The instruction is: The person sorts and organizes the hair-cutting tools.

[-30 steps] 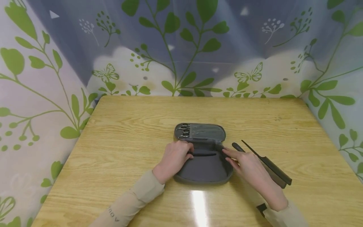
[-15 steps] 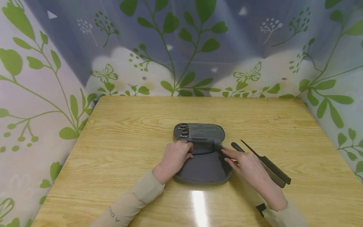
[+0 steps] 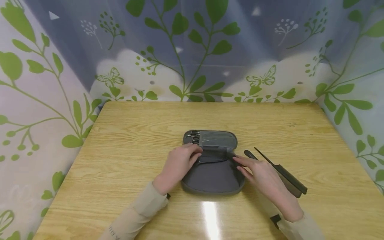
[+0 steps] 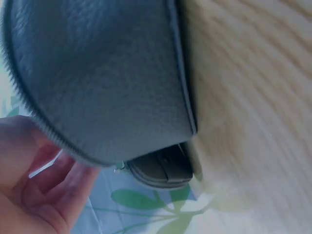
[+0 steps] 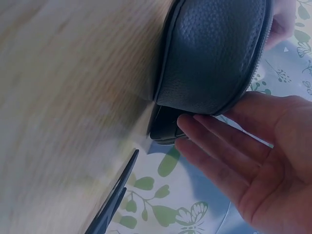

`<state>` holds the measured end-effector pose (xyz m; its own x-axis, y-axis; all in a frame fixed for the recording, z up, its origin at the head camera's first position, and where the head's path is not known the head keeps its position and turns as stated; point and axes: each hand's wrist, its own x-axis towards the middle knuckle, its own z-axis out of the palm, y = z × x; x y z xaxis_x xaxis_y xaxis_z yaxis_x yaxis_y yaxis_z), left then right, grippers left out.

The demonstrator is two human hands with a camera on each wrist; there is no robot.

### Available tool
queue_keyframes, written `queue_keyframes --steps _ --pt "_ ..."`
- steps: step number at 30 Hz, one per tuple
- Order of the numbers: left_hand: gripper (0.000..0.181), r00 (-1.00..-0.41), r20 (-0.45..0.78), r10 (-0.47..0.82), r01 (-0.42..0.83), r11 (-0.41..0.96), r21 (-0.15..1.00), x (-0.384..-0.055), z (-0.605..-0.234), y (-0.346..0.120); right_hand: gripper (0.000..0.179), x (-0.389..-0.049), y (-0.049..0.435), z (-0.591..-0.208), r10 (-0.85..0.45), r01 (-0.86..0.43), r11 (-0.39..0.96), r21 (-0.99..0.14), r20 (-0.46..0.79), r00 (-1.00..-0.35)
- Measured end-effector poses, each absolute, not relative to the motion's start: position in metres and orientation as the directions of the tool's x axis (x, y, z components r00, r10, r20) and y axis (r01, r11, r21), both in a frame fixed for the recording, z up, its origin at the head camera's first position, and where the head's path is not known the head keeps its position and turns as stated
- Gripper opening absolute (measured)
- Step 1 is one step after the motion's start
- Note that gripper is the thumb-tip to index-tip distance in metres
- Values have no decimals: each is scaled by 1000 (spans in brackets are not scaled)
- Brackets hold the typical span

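A dark grey zip case [image 3: 214, 178] lies unfolded on the table. Its far flap [image 3: 220, 140] holds scissors [image 3: 195, 137] with their finger loops showing at the left. My left hand [image 3: 178, 161] is at the case's left side, fingers loosely bent by the zip rim with nothing seen in them. An inner pocket edge [image 3: 214, 162] runs as a dark line across the case's near half. My right hand [image 3: 262, 173] holds the right side wall; the right wrist view shows one digit going behind the zip rim and the other fingers [image 5: 222, 146] along the outside.
A black tail comb [image 3: 292, 178] lies right of the case, beside another dark comb-like tool [image 3: 250, 154] partly covered by my right hand. The wooden table [image 3: 135, 133] meets a leaf-patterned curtain [image 3: 168, 80] at the back.
A thin black tool seen at my left fingertips one second ago has gone from view, leaving the pocket edge there. My left hand has drawn back slightly leftward; my right hand stays at the case.
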<state>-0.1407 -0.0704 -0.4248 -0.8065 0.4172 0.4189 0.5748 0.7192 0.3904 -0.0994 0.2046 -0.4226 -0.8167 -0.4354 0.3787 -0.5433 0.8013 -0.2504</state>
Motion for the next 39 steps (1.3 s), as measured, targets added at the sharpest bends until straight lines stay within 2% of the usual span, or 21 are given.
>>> queue_keyframes --steps 5,14,22,29,39 --pt "11 -793 497 352 575 702 420 -142 -420 -79 32 -100 211 -419 -401 -510 826 -241 384 -831" --pt "15 -852 445 276 485 738 470 -135 -418 -94 26 -98 264 -404 -200 -309 921 -236 394 -897" --pt "16 -886 383 261 435 754 492 -131 -425 -99 23 -89 316 -414 -127 -191 949 -252 249 -960" --pt "14 -908 320 271 407 752 518 -130 -427 -98 31 -87 330 -427 -116 -125 961 -249 49 -992" --pt "13 -909 319 270 406 753 518 -128 -427 -99 18 -91 333 -430 -96 -91 958 -271 -5 -995"
